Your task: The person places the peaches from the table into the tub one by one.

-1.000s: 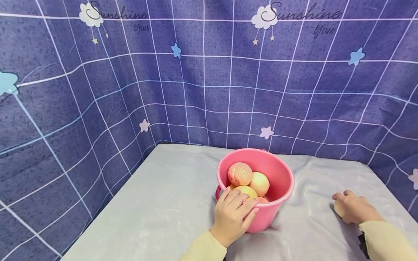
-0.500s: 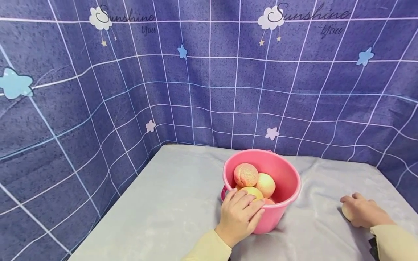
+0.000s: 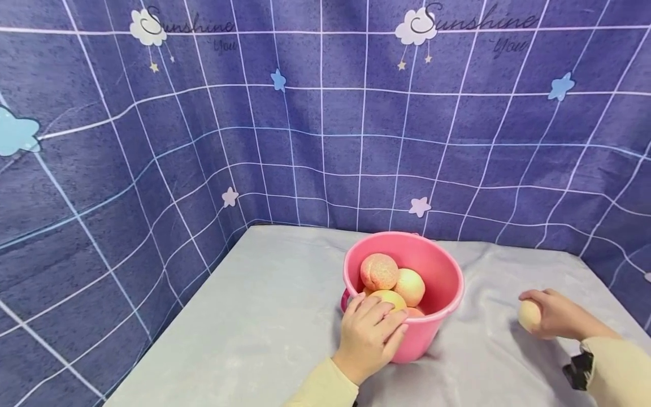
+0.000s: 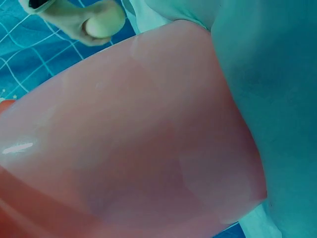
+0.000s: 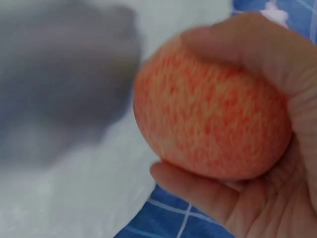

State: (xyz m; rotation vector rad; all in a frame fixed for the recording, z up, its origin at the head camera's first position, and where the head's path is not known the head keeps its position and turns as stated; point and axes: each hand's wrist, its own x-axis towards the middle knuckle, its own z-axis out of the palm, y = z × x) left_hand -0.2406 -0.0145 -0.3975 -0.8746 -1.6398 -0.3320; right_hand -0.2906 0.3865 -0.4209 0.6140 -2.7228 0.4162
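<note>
A pink bucket [image 3: 427, 333] stands on the table with several round fruits inside. On top lie a red-speckled peach [image 3: 379, 272], a paler yellow-orange fruit [image 3: 409, 287] and a yellow one [image 3: 387, 298]. My left hand [image 3: 367, 336] grips the bucket's near-left rim, fingers hooked over it. The bucket's pink wall [image 4: 138, 129] fills much of the left wrist view. Off to the right, my right hand [image 3: 561, 317] holds another peach [image 5: 213, 114] above the table, thumb and fingers round it. It looks pale yellow in the head view and red-streaked in the right wrist view.
A grey cloth covers the table [image 3: 244, 316]. Behind it and along the left hangs a blue-purple gridded curtain [image 3: 335, 113] with stars and clouds. The bucket's handle [image 3: 345, 299] hangs at its left side. A shadow lies on the cloth below the right hand.
My right hand has lifted the peach off the table and turned it, so more of the fruit shows in the head view. My left hand and the bucket stay in place.
</note>
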